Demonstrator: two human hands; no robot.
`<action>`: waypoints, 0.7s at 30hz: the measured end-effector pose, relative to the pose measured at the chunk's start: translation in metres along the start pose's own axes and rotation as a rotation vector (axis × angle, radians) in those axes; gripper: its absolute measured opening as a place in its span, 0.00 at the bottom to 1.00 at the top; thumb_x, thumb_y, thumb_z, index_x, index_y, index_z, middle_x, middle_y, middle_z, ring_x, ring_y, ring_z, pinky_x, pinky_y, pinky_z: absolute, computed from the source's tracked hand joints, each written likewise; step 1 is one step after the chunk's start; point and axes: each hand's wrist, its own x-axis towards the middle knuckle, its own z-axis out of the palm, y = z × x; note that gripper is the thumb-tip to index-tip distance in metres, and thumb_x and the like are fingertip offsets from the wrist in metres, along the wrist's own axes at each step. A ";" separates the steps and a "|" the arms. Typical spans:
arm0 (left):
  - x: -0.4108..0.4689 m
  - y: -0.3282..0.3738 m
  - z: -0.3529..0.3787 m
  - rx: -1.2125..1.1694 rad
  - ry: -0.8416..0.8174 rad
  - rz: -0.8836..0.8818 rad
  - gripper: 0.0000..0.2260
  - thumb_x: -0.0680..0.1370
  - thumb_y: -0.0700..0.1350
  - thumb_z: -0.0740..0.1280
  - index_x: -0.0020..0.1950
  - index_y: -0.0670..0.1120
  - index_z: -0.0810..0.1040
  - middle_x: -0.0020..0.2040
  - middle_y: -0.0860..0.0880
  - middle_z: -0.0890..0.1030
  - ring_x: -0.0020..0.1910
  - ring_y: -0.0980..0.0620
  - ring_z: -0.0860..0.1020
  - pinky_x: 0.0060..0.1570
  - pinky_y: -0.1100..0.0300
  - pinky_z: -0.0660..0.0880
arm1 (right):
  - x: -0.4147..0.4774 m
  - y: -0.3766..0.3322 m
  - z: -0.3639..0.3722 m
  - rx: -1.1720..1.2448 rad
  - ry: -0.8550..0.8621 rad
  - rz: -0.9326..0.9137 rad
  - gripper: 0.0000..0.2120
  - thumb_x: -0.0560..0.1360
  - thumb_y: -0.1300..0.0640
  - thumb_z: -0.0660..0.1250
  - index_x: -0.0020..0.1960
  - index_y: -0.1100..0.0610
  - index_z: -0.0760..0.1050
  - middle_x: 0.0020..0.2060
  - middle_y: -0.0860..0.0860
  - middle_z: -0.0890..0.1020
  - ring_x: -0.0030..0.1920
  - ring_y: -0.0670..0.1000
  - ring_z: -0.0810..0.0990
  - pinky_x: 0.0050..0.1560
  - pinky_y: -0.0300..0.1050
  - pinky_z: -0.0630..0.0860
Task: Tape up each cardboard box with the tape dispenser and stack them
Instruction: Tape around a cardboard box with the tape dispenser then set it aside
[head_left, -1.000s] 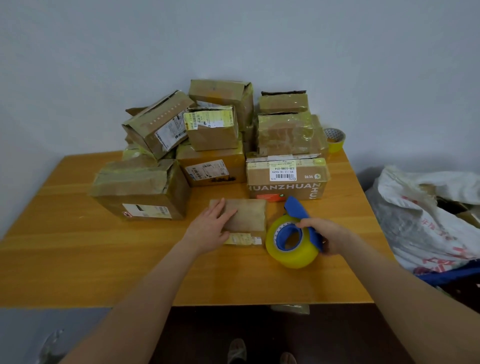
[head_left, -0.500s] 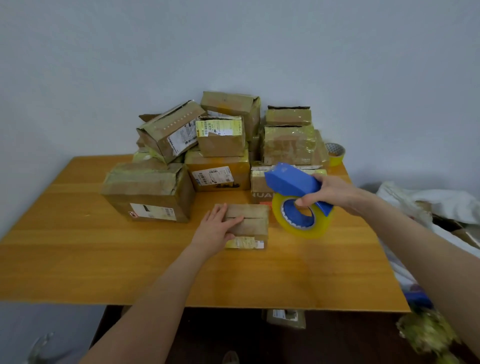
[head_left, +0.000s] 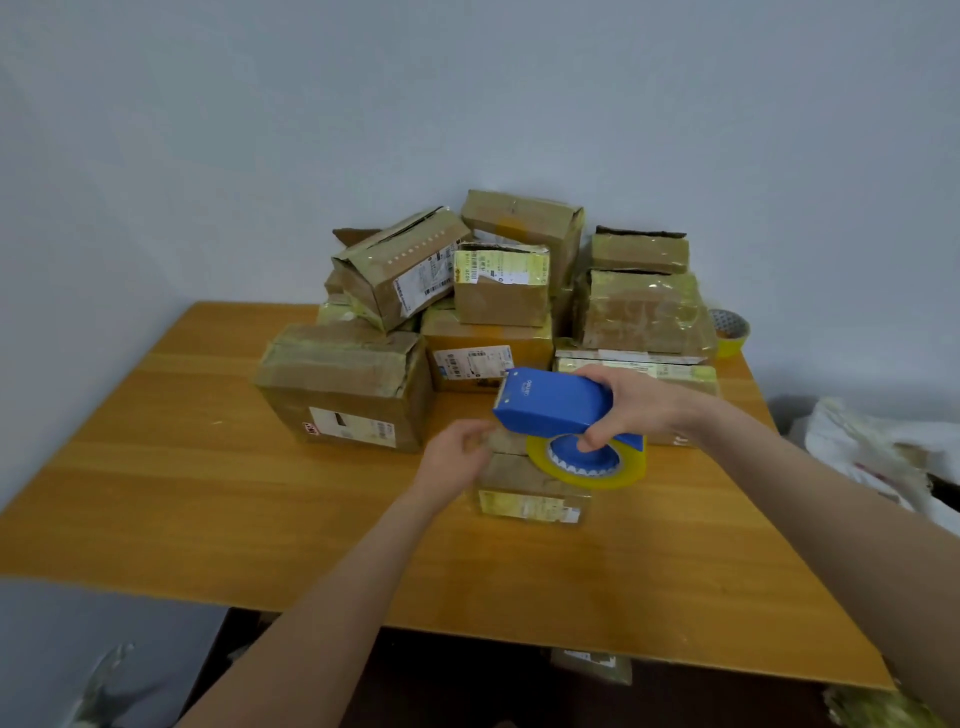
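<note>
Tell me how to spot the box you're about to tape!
Look at the wooden table, in front of the box pile by the wall. The small box sits nearest the person. It alone lies under the blue tape dispenser in the right hand.

Left hand (head_left: 457, 460): motion-blurred. The fingers are at the near-left top of the small brown cardboard box (head_left: 519, 480); gripping or only touching, cannot tell.

Box top largely covered by that hand and the blue plastic tape dispenser (head_left: 556, 402), so the flap seam shows only in part.

The dispenser's rear is hidden inside the right hand (head_left: 639, 405).

Low brown carton with a pale label strip (head_left: 685, 371): front face mostly behind the right hand.

Yellow-rimmed tape roll (head_left: 731, 332), far corner: half behind the glossy taped carton (head_left: 644, 312).

Shipping labels too small to read.

White woven sack (head_left: 878, 457) cut by the right edge.

Both forearms leave the bottom edge.

Small carton (head_left: 592, 665) below, mostly hidden by the orange wooden tabletop (head_left: 208, 493).
</note>
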 end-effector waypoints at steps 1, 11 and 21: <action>0.002 0.007 -0.007 -0.195 0.043 -0.111 0.11 0.80 0.46 0.63 0.61 0.48 0.78 0.59 0.51 0.80 0.53 0.58 0.78 0.45 0.67 0.74 | 0.002 0.000 -0.001 -0.011 -0.018 -0.001 0.27 0.66 0.63 0.77 0.61 0.54 0.72 0.54 0.51 0.76 0.53 0.53 0.79 0.54 0.49 0.78; 0.013 0.029 -0.001 -0.757 -0.177 -0.447 0.13 0.78 0.51 0.66 0.59 0.46 0.77 0.44 0.50 0.85 0.43 0.53 0.83 0.39 0.60 0.76 | 0.009 0.002 -0.003 0.025 -0.082 0.030 0.33 0.60 0.55 0.77 0.63 0.47 0.71 0.55 0.48 0.76 0.53 0.48 0.79 0.49 0.40 0.78; 0.014 0.035 -0.007 -0.732 0.023 -0.507 0.09 0.77 0.49 0.69 0.51 0.43 0.79 0.42 0.48 0.82 0.41 0.52 0.79 0.38 0.61 0.76 | 0.007 0.002 -0.005 -0.049 -0.054 -0.009 0.26 0.65 0.53 0.81 0.56 0.45 0.69 0.53 0.46 0.76 0.51 0.47 0.79 0.49 0.40 0.77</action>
